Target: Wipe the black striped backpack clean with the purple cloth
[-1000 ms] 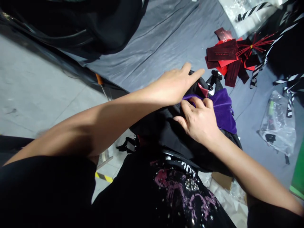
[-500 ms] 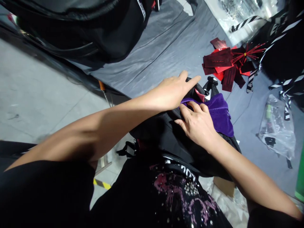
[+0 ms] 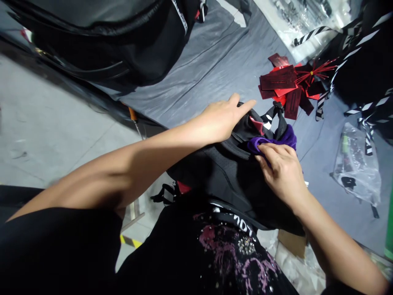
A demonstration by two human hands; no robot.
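Observation:
A black backpack (image 3: 215,164) lies at the table edge against my body, its straps and a red-lined loop at the far end. My left hand (image 3: 222,119) is closed on its upper edge, two fingers sticking out and the others hidden underneath. Bunched purple velvety cloth (image 3: 290,137) lies over the right part of the backpack. With fingers and thumb pressed together, my right hand (image 3: 281,168) grips the near edge of this cloth. The dark padded seam of the backpack shows between my hands.
Red and dark-red tags (image 3: 279,78) with red strings lie in a pile beyond the backpack. A large black bag (image 3: 123,45) stands at upper left. On the right are a clear plastic bag (image 3: 357,164) and black items with striped cords (image 3: 353,57). Grey cloth (image 3: 196,78) covers the table.
My right hand has moved to the right, pulling the purple cloth back and bunching it, which uncovers the backpack's seam. My left hand has stayed nearly in place.

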